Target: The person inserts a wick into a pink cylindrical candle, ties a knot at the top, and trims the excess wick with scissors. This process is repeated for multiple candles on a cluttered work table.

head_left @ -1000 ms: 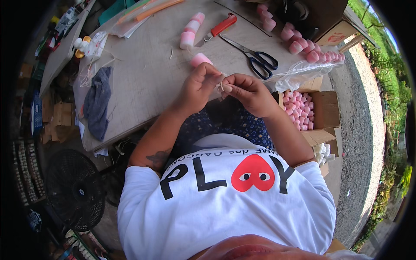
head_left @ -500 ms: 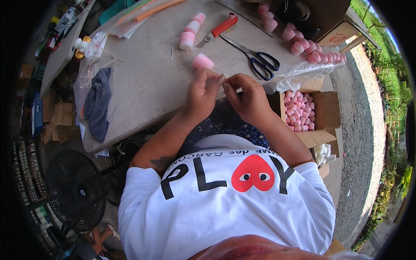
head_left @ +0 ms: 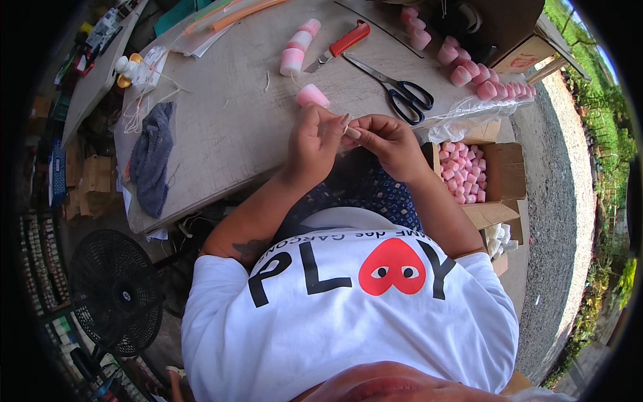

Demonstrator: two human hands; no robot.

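Observation:
Close together over the near edge of the table (head_left: 221, 127), both hands pinch a thin pale string (head_left: 347, 128). My left hand (head_left: 313, 144) has its thumb and fingertips pressed on it, and my right hand (head_left: 390, 142) grips it just beside. A pink, short foam-like cylinder (head_left: 312, 95) lies against the left fingers. From it the string runs to a short row of pink and white cylinders (head_left: 291, 61) farther up the table. A red-handled utility knife (head_left: 347, 39) and scissors with dark blue handles (head_left: 408, 97) lie to the right. The fingers partly hide the string's end.
A cardboard box (head_left: 504, 171) full of pink pieces (head_left: 463, 173) stands right of my right arm. More pink cylinders (head_left: 462, 74) line the table's far right. A grey-blue cloth (head_left: 153, 161) lies at left, above a black fan (head_left: 117, 293). Clear plastic (head_left: 455, 120) hangs over the right edge.
My right hand has turned, its fingers now stretched toward the left fingertips and pinching there. The left hand has barely moved. The items on the table look unchanged.

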